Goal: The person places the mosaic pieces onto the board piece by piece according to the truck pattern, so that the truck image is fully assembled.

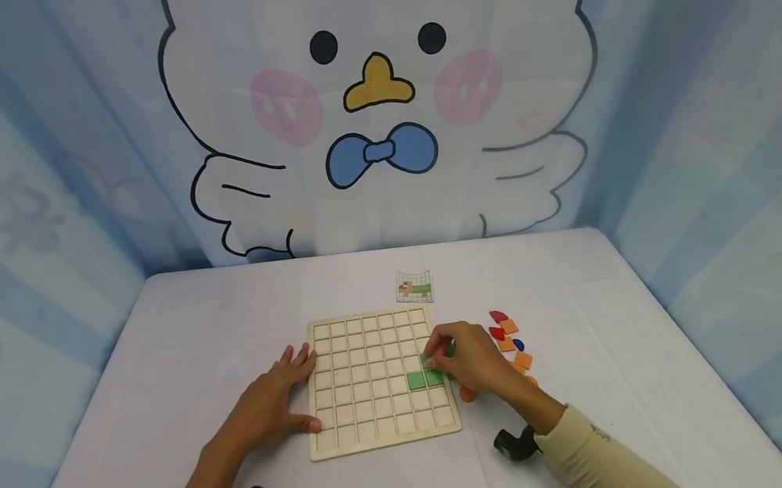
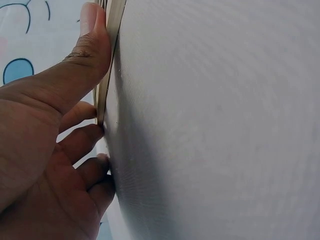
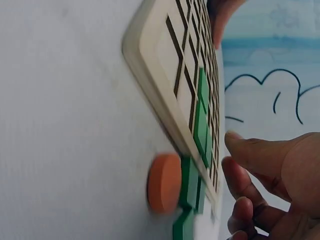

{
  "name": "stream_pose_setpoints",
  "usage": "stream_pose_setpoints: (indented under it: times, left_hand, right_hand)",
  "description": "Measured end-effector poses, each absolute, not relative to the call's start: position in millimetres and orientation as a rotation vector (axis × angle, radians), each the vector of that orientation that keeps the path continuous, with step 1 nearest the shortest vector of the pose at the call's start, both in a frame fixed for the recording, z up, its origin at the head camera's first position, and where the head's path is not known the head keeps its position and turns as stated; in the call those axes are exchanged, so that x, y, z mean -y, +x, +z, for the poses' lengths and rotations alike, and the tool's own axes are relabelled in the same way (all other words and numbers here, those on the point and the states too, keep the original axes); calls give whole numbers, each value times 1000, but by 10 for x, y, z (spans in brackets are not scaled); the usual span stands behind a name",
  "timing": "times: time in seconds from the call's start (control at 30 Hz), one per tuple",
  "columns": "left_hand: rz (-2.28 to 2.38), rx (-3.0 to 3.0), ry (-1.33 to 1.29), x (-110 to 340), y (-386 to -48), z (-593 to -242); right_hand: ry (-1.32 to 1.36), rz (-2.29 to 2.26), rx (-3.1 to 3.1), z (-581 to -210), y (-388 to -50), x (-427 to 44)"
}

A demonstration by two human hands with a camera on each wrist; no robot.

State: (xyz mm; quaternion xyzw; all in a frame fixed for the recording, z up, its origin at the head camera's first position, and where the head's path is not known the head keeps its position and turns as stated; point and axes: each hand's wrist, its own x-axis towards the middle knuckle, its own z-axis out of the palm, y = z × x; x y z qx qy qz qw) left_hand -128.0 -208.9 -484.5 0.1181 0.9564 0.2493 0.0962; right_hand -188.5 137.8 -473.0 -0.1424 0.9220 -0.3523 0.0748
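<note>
A pale wooden board (image 1: 354,416) with a grid of square cells lies on the table. My left hand (image 1: 272,401) rests at its left edge, fingers spread, thumb on the near left part of the rim. Over the right edge is my right hand (image 1: 473,358), its thumb and fingers bent close above green square tiles (image 1: 416,381) set in cells. The right wrist view shows a gap between thumb (image 3: 250,147) and forefinger, with no piece between them. Beside the board's right edge lie more green tiles (image 3: 189,182) and an orange disc (image 3: 164,182).
Right of the board are scattered red pieces (image 1: 498,316), orange squares (image 1: 523,359) and a blue piece (image 1: 518,344). A small picture card (image 1: 414,287) lies beyond the board. Black devices (image 1: 516,445) sit under both wrists. A printed curtain (image 1: 388,213) stands behind the table.
</note>
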Motion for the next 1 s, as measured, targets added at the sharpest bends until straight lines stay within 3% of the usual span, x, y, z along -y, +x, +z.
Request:
stream_pose_setpoints:
  times: [0.4, 1.0]
  left_hand:
    - [749, -2832, 363, 2097, -1284, -4832]
    - [748, -2839, 368, 2097, -1281, -4833]
  right_hand:
    - [-314, -956, -2863, -4689, -2011, -1641]
    - [-338, -943, -2886, -4773, -2029, -1631]
